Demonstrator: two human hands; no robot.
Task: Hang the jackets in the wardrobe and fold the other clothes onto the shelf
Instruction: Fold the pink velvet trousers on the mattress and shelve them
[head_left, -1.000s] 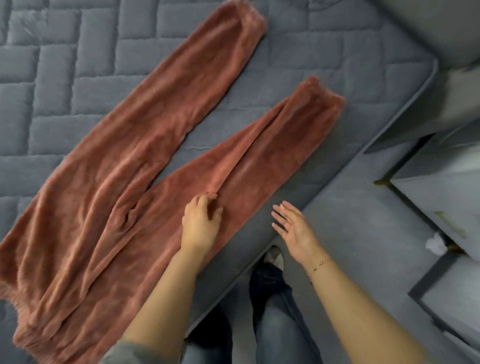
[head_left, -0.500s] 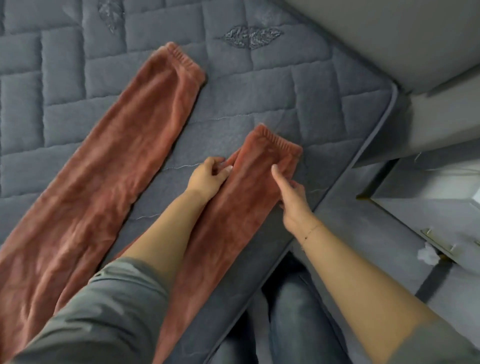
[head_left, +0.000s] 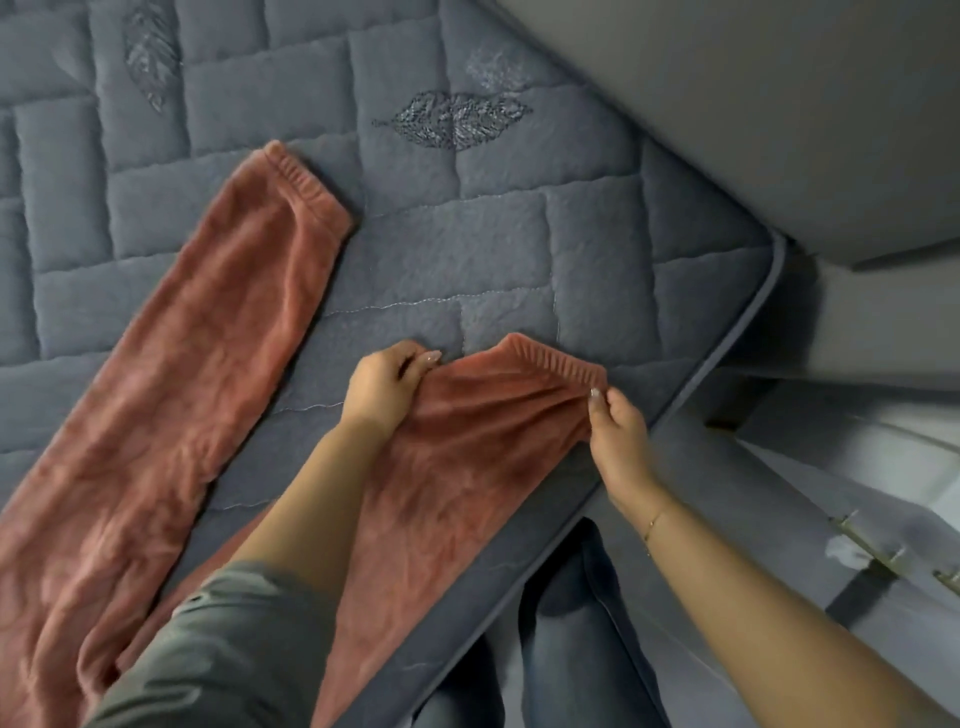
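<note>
A pair of fuzzy rust-pink trousers (head_left: 171, 395) lies spread on the grey quilted bed (head_left: 467, 249), its two legs splayed apart. The left leg runs up to a ribbed cuff at the upper middle. The right leg ends near the bed's right edge. My left hand (head_left: 387, 387) pinches the left corner of that right leg's cuff. My right hand (head_left: 615, 434) pinches its right corner. The cuff (head_left: 550, 364) is bunched and lifted slightly between them.
The bed's piped edge (head_left: 727, 364) runs diagonally down to the left. Beyond it are a grey floor and pale furniture with metal handles (head_left: 883, 556) at the right. My jeans-clad legs (head_left: 571, 623) stand against the bed. A wall fills the top right.
Both hands slid from the middle of the right trouser leg up to its cuff and took hold of its two corners. The cuff now bunches between them.
</note>
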